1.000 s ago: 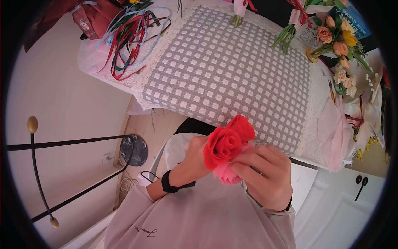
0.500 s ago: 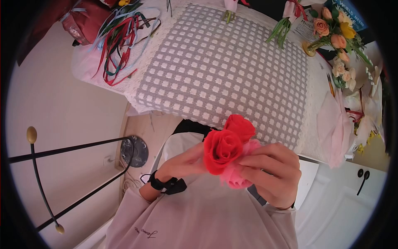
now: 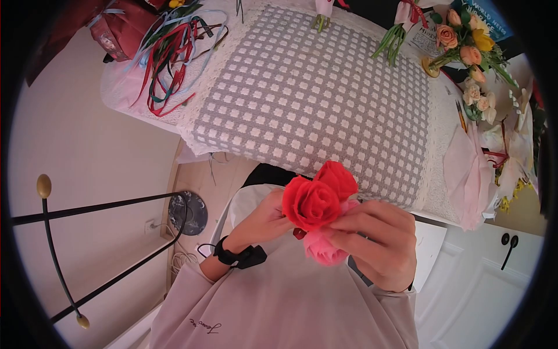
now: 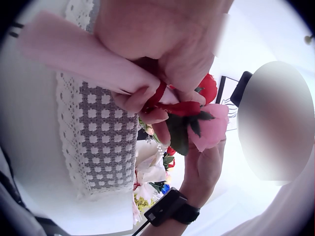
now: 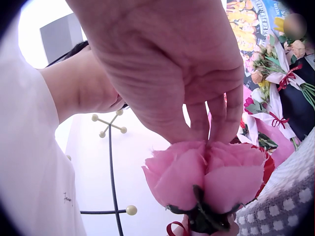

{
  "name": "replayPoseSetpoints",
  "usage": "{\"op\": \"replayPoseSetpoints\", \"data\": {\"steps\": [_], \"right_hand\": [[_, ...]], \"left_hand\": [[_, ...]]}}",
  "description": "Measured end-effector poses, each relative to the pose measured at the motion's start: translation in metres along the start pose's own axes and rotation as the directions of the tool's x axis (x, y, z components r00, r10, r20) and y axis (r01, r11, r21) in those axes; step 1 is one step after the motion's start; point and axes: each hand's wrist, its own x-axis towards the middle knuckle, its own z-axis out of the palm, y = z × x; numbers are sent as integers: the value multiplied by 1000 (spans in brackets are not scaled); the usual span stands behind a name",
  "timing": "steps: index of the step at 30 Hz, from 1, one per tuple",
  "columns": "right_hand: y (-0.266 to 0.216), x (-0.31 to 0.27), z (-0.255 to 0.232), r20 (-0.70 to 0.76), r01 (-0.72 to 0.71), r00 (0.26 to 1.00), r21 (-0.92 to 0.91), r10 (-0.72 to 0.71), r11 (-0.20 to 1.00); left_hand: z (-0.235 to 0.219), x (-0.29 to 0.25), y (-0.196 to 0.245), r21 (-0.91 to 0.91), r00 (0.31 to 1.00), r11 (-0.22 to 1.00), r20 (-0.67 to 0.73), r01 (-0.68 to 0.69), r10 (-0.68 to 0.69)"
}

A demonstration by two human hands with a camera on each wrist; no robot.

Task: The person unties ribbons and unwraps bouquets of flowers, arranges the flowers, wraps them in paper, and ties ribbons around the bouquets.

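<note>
My left hand (image 3: 264, 218) grips a small bouquet by its stem, which is wrapped in pale pink paper (image 4: 74, 56) and tied with dark red ribbon (image 4: 179, 108). Two red roses (image 3: 314, 203) face up at the top of the bunch, with pink rose blooms (image 5: 172, 177) beside them. My right hand (image 3: 378, 241) has its thumb and fingertips together on the pink petals, pinching them from above. Green leaves (image 4: 177, 135) show under the blooms in the left wrist view. In the head view the red roses hide the wrapped stem.
A grey and white checked mat (image 3: 314, 93) covers the table ahead. Tangled ribbons (image 3: 171, 64) lie at its left, by a dark red wrapped bundle (image 3: 119, 35). Peach and yellow flowers (image 3: 465, 49) and pink wrapping paper (image 3: 465, 174) lie on the right. A black rack (image 3: 99, 209) stands at the left.
The bouquet shifted slightly right and then back left in the hands, turning a little. Dark red ribbon now shows below the red rose. The right fingers stay at the pink blooms.
</note>
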Motion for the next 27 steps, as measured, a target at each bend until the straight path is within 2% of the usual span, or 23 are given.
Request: {"op": "replayPoseSetpoints", "data": {"steps": [2,6,8,9,10,11,13,14,16,19,23,25,27], "right_hand": [[0,0,0,-1,-17,1000,-15,17,1000],[7,-3,-10,35,-15,999,43,14,999],[5,-2,-15,37,-15,999,82,12,997],[3,-2,-16,-43,-52,997,144,59,988],[2,-2,-16,-120,-84,987,208,111,975],[1,-1,-16,-122,-88,986,207,115,974],[1,7,-13,-125,-124,984,41,129,991],[2,10,-10,-128,-125,983,41,130,991],[3,13,-3,9,-113,994,-18,113,993],[4,13,-1,77,-130,988,-64,135,989],[6,12,3,70,-174,982,-34,176,984],[5,11,4,32,-274,962,52,273,960],[8,9,7,14,-277,961,57,277,959]], "left_hand": [[-2,-4,-2,-186,978,961,70,206,-197],[-3,2,4,-176,985,972,105,153,-136],[-3,3,2,-84,993,993,91,82,-74],[-4,1,-1,-86,993,993,93,82,-74],[-6,-1,-5,-7,988,995,121,96,-94],[-7,-2,-7,73,982,992,149,106,-116],[-4,-2,-6,55,980,992,160,111,-119],[-2,-2,-6,39,979,992,165,117,-122],[-2,1,0,57,976,991,173,125,-133],[-3,1,1,92,972,987,182,133,-148],[-3,2,0,117,965,981,191,158,-178],[-1,3,-1,104,967,982,183,158,-175],[-1,3,-2,91,969,983,174,159,-173]]}}
